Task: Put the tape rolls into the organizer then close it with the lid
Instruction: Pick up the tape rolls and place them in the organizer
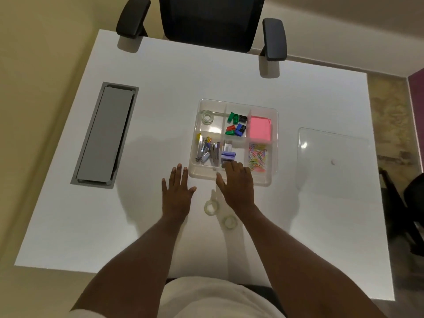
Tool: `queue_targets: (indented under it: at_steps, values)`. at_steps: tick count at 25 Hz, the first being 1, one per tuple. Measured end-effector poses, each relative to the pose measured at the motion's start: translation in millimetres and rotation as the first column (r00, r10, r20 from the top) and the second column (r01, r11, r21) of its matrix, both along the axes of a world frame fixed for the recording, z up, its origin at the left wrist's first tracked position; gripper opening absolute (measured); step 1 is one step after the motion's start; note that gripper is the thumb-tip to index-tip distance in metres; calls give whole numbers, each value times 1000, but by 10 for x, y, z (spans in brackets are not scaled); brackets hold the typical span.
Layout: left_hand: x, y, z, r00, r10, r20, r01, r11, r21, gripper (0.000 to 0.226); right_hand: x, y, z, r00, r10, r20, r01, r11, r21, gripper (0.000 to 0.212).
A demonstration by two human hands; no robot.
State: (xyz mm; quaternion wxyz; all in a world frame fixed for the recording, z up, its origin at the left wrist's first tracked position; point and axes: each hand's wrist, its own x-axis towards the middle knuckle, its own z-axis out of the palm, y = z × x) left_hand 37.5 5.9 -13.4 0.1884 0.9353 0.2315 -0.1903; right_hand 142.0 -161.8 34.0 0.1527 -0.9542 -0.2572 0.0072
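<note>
A clear plastic organizer (274,143) with several compartments sits mid-table. One clear tape roll (207,117) lies in its far-left compartment. Two more tape rolls rest on the table near me, one (211,207) between my hands and one (230,221) beside my right wrist. The clear lid (330,161) lies flat to the right of the organizer. My left hand (176,191) is flat on the table, fingers apart, empty. My right hand (237,182) hovers over the organizer's near edge, fingers spread, holding nothing.
The organizer also holds coloured sharpeners (236,123), a pink sticky-note pad (260,127), staplers (211,152) and paper clips (258,154). A grey cable tray (104,134) is set into the white table (160,88) at left. A black office chair (211,21) stands at the far side.
</note>
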Motion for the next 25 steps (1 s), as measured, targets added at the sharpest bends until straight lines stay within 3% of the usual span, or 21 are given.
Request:
queue_targets:
  at_steps: [4,11,17,20,25]
  values:
    - [-27,-1,18,1000,-15,19,15,1000,-7,73,-342,-465,-93,990,-76,-122,67,995,-79,31]
    - [-19,7,24,1000,-23,19,24,1000,-19,73,-560,-668,-233,936,-208,-284,150,965,-214,61]
    - [-8,27,25,1000,-30,3,30,999,-24,73,-507,-554,-276,924,-248,-289,170,948,-270,48]
    - [-19,28,15,999,-33,-5,33,999,-27,73,-508,-529,-246,924,-255,-286,202,958,-204,48]
    - [-18,9,23,999,-37,2,37,999,-19,73,-417,-419,-96,979,-176,-104,172,984,-49,52]
